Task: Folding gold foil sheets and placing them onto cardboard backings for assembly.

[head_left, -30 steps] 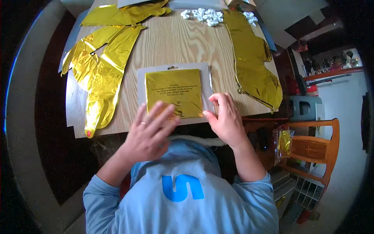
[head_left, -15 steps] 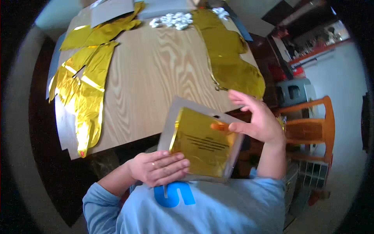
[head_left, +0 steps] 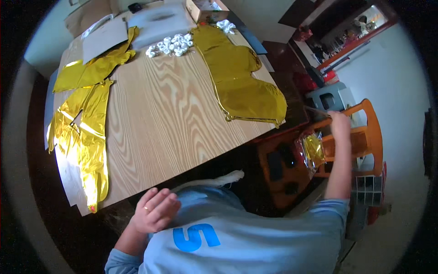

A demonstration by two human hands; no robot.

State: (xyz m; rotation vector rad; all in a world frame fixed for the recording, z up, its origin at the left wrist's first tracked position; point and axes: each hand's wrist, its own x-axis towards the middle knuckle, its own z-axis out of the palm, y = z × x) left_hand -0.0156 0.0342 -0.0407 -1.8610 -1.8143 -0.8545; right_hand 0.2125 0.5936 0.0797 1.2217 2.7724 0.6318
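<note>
My left hand is held in front of my shirt, fingers loosely bent, with nothing in it. My right hand is stretched out to the right beside the wooden chair's back. Its fingers are closed on something thin, seen edge-on and blurred, which I cannot make out. Below it, a clear packet with gold foil lies by the chair seat. Flat gold foil balloons lie on the table: one on the right, one at the near left and another gold foil piece behind that.
The wood-grain table spans the middle. A pile of white ribbon rolls, a grey card and an open box are toward its far side. The orange wooden chair stands right, with a grey stool behind.
The flat gold foil packet has left my front and my left hand has let go of it. My right hand has moved right to the chair. The view has shifted.
</note>
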